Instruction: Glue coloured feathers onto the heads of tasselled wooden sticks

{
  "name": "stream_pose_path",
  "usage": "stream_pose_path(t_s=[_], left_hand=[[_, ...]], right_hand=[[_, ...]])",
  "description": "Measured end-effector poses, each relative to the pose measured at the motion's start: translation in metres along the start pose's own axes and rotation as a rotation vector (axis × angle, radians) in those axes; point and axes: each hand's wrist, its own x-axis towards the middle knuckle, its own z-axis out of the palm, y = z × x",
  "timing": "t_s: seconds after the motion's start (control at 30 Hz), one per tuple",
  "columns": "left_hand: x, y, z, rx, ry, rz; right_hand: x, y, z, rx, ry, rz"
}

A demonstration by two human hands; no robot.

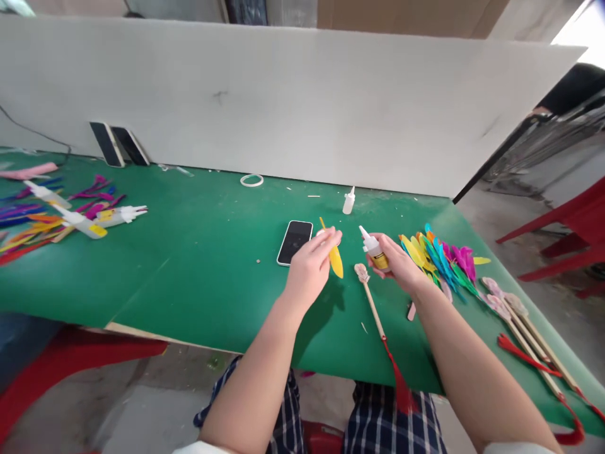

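Note:
My left hand (314, 255) is closed on a yellow feather (336, 261), whose thin quill sticks up past the fingers. In my right hand (394, 261) is a small white glue bottle (377, 252) with a yellow label, its nozzle tilted up toward the left. Between and below the hands lies a wooden stick (373, 309) with a pale carved-looking head and a red tassel (401, 384) hanging over the table's front edge. A phone (295, 242) lies face up just left of my left hand.
Colourful feathers (439, 258) and several tasselled sticks (524, 321) lie at the right. Another small bottle (348, 202) stands near the white partition (283, 101). At left are more feathers (28, 233) and white bottles (85, 224). Two phones (108, 145) lean on the partition; a ring (252, 181) lies nearby.

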Motion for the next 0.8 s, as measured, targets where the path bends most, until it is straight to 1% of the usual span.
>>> stream_pose_path(t_s=[0.07, 0.13, 0.3, 0.37, 0.5, 0.57, 0.7, 0.8], left_hand=[[-0.003, 0.007, 0.008, 0.035, -0.066, 0.078], [-0.006, 0.012, 0.015, 0.027, -0.124, 0.13], [-0.011, 0.017, 0.026, -0.003, -0.256, 0.173], [-0.012, 0.018, 0.028, -0.001, -0.281, 0.17], [-0.014, 0.023, 0.032, -0.031, -0.323, 0.17], [-0.015, 0.025, 0.033, -0.061, -0.35, 0.179], [-0.016, 0.024, 0.032, -0.104, -0.383, 0.185], [-0.016, 0.017, 0.027, -0.1, -0.378, 0.143]], right_hand=[[-0.009, 0.007, -0.005, 0.083, 0.009, 0.02], [-0.013, 0.013, -0.01, 0.132, 0.033, 0.007], [-0.013, 0.015, -0.018, 0.186, 0.126, -0.109], [-0.012, 0.014, -0.017, 0.2, 0.157, -0.121], [-0.011, 0.013, -0.013, 0.261, 0.22, -0.086], [-0.01, 0.013, -0.013, 0.28, 0.246, -0.09], [-0.01, 0.014, -0.015, 0.284, 0.28, -0.154], [-0.012, 0.013, -0.013, 0.233, 0.356, -0.227]])
